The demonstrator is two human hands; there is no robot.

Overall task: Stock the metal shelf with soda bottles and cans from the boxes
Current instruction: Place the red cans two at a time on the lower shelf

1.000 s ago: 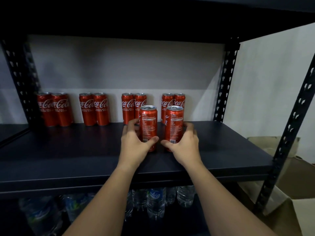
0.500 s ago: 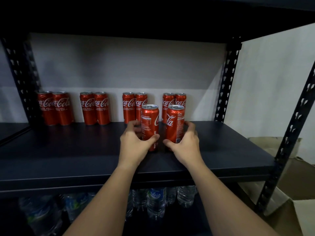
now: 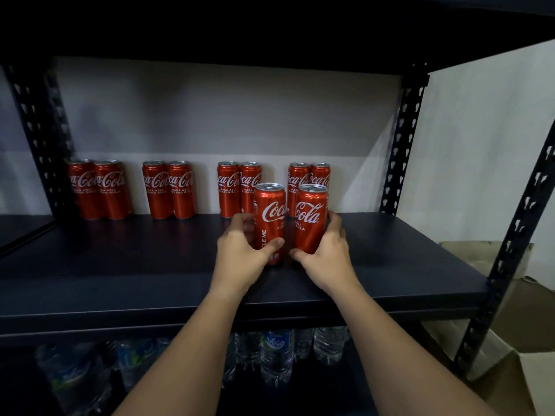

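Two slim red aluminium cola cans stand upright side by side on the dark metal shelf board [image 3: 150, 265], forward of the back row and roughly in front of its two right-hand pairs. The left hand [image 3: 240, 253] wraps the left red cola can [image 3: 269, 217] low on its body, thumb across the front, fingers curled behind; the right hand [image 3: 326, 253] holds the right red cola can [image 3: 310, 219] the same way, thumb low in front, fingers round the far side. Each grip is clamped on its own can, and both cans appear to rest on the board, though the bases are partly hidden by the thumbs.

Behind them, a back row of eight matching red cans [image 3: 168, 190] stands in four pairs against the pale wall, all logos facing out. Clear plastic water bottles [image 3: 276, 355] fill the level below, and an open brown cardboard box [image 3: 510, 355] sits on the floor to the right.

The step in hand looks like squaring these two cans into a second row. The right can's logo faces nearly forward; the left one shows its side print, so it probably wants a small twist more to match. Turning each can about its own axis with the base kept flat on the board should avoid tipping. The low hold gives good control, but these cans are tall and narrow, so any push should be gentle and made low down. Keeping the pair touching and lined up with a pair behind would continue the pattern. Fingers behind the cans sit near the back row; withdrawing them sideways rather than backward lessens the chance of knocking those over.
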